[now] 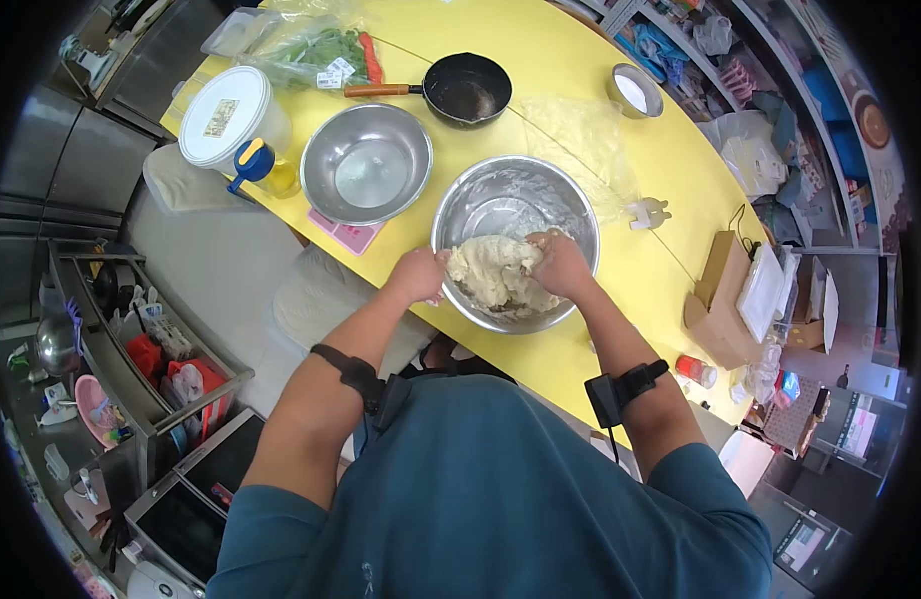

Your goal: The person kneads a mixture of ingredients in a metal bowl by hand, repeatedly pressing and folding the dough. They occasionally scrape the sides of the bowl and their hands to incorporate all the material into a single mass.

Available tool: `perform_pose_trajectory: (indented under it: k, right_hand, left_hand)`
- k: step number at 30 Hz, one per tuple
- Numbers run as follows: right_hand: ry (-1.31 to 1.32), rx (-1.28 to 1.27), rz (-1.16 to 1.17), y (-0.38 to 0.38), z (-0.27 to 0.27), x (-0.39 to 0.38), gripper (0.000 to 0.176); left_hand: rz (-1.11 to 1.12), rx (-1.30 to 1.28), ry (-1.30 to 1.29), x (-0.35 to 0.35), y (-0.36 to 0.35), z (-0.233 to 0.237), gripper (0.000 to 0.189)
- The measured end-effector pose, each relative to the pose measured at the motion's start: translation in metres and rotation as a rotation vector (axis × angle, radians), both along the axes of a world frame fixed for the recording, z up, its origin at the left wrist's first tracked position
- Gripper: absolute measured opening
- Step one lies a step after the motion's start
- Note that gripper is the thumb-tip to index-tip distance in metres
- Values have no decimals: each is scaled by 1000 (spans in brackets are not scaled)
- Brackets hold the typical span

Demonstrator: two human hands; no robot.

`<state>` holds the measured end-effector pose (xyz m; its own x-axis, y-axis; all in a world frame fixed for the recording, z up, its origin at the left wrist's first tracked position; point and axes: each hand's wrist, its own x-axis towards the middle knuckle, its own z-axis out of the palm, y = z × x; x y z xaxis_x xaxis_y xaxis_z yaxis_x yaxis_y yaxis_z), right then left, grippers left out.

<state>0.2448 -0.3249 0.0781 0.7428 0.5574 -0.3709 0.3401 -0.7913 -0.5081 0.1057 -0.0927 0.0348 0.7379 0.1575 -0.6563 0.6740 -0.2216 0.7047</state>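
A lumpy, pale dough point(492, 272) lies in the near half of a steel mixing bowl point(460, 205). Flour and sticky smears coat the bowl's far inner wall. My left hand point(418, 276) is closed on the bowl's left rim, its fingers partly hidden and beside the dough. Reaching in over the right side, my right hand point(560, 264) has its fingers curled into the dough's right edge, with bits of dough on them.
On the yellow table point(630, 290) stand a second steel bowl point(368, 165), a black pan point(466, 88), a lidded white bucket point(226, 118), an oil jug point(266, 168) and a small bowl of white powder point(635, 92). A cardboard box point(725, 304) is at the right.
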Motion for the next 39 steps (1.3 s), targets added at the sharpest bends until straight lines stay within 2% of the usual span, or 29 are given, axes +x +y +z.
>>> perform_pose_trajectory:
  k: [5, 8, 9, 15, 17, 22, 27, 31, 34, 36, 39]
  right_hand:
    - [-62, 3, 66, 0, 8, 6, 46]
    - [-107, 0, 107, -1, 16, -3, 46]
    - [-127, 8, 116, 0, 17, -5, 45]
    - [-59, -229, 509, 4, 43, -28, 53]
    - [-16, -282, 564, 0, 41, -43, 48]
    - [116, -366, 699, -6, 6, -67, 36]
    - [156, -480, 841, 19, -19, -66, 28]
    - [108, -471, 783, 31, -44, -63, 30]
    - [98, -529, 708, 45, -57, -62, 33]
    - [71, -501, 651, 46, -72, -56, 39]
    - [264, -489, 775, 48, -73, -36, 40]
  left_hand:
    - [-91, 69, 6, -1, 4, 12, 50]
    - [-255, 149, 27, -19, 9, -4, 51]
    - [-232, 129, 43, -23, 8, -5, 51]
    - [-153, 142, 59, -31, 5, -6, 53]
    - [-171, 154, 69, -28, 5, -3, 53]
    - [-216, 122, 87, -28, 7, -2, 53]
    - [-159, 103, 97, -27, 6, 1, 52]
    - [-248, 114, 84, -24, 11, -8, 53]
    - [-162, 96, 164, -23, 8, -2, 52]
    - [-223, 93, 143, -23, 12, 1, 51]
    - [-244, 106, 77, -28, 15, -5, 53]
